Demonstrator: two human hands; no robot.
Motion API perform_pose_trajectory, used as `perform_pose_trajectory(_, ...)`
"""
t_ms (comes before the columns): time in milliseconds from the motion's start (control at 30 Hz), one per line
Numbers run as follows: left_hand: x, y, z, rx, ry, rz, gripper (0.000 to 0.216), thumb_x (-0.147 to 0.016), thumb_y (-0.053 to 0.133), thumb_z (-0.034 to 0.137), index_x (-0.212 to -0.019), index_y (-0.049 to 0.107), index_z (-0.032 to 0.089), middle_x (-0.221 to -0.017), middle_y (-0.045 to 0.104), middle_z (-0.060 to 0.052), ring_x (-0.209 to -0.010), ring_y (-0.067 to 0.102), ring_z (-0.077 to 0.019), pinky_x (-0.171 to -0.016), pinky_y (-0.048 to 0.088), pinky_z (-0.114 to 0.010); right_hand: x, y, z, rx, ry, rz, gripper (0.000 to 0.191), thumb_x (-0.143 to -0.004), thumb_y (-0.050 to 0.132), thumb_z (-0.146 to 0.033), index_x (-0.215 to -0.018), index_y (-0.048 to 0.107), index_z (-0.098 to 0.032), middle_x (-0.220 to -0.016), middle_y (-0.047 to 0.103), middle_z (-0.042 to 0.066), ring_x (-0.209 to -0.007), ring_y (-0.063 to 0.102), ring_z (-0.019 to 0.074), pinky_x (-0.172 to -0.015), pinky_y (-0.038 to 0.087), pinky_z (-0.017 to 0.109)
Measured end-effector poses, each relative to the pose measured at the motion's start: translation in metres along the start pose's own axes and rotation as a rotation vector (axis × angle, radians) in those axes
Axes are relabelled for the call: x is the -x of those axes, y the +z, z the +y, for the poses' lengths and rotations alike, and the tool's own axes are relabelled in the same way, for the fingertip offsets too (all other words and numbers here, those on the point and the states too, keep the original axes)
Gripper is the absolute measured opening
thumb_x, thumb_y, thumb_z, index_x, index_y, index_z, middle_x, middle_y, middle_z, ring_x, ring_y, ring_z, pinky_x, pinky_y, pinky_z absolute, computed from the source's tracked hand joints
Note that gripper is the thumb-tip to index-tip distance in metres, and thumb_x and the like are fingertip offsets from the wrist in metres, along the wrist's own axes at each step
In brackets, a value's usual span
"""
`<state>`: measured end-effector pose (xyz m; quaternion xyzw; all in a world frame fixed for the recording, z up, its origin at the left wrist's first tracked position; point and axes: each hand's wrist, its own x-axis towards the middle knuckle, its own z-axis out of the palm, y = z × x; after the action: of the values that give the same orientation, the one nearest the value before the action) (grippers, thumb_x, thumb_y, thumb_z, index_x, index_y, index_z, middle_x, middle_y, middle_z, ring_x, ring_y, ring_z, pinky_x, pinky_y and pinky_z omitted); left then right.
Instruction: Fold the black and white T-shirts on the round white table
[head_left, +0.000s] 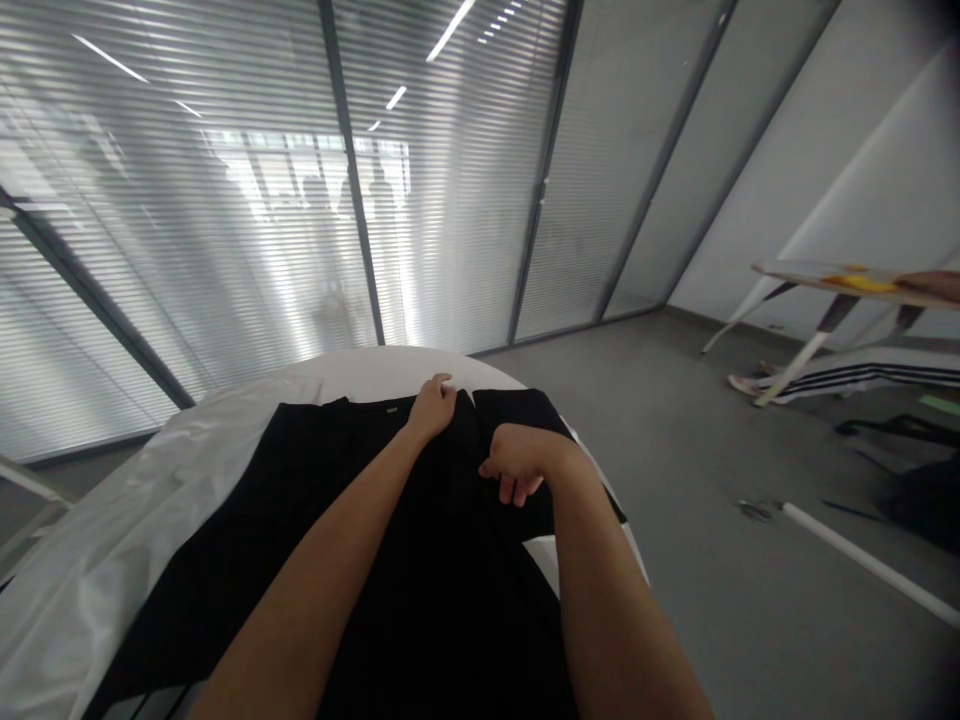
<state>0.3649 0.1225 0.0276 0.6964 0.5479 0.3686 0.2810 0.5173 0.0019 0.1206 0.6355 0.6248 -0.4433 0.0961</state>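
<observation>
A black garment (pixel 442 560) with a small label at its top edge lies spread over a round white table (pixel 367 368). My left hand (pixel 433 408) is closed at the garment's upper edge, fingers pinched on the cloth. To the right and a little nearer, my right hand (pixel 517 460) has curled fingers gripping the fabric beside a separate-looking black flap. Part of what the right fingers hold is hidden under the hand. Both forearms cross over the garment and cover some of it.
White shiny cloth (pixel 97 540) drapes over the table's left side. Behind stands a glass partition with blinds (pixel 247 220). On the grey floor at right lie a white tube (pixel 862 560) and scissors (pixel 754 510). A person's striped trouser leg (pixel 862 372) shows beneath another table (pixel 810 272).
</observation>
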Motion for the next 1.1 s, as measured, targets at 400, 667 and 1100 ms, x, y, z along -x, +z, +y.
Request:
perform_pose_trajectory(400, -0.007, 0.012, 0.009, -0.102, 0.083, -0.079, 0.035, -0.093, 0.047, 0.018, -0.125, 0.062, 0.016, -0.117, 0.069, -0.01, -0.101, 0.065, -0.0169, -0.09, 0.048, -0.028, 0.0, 0.0, -0.001, -0.002, -0.048, 0.003, 0.023, -0.087, 0.056, -0.025, -0.069, 0.059, -0.012, -0.068, 0.071, 0.008, -0.043, 0.062, 0.0138, -0.044, 0.049, 0.025)
perform_pose_trajectory(667, 0.021, 0.008, 0.011, -0.334, 0.19, 0.046, 0.041, -0.096, 0.039, 0.027, -0.133, 0.055, 0.018, -0.131, 0.06, -0.012, -0.12, 0.054, -0.0261, -0.107, 0.035, -0.044, 0.006, 0.003, -0.008, 0.124, -0.202, 0.166, 0.014, -0.084, 0.058, -0.023, -0.086, 0.067, -0.013, -0.072, 0.068, 0.005, -0.045, 0.059, 0.0128, -0.042, 0.047, 0.024)
perform_pose_trajectory(1100, 0.056, -0.003, 0.002, -0.679, 0.333, -0.366, 0.057, -0.099, 0.024, 0.051, -0.151, 0.033, 0.029, -0.157, 0.031, -0.007, -0.144, 0.026, -0.0294, -0.115, 0.019, -0.055, 0.006, 0.01, -0.017, 0.143, -0.156, 0.191, 0.021, -0.084, 0.057, -0.026, -0.074, 0.067, -0.011, -0.07, 0.069, 0.007, -0.041, 0.056, 0.0112, -0.041, 0.047, 0.025)
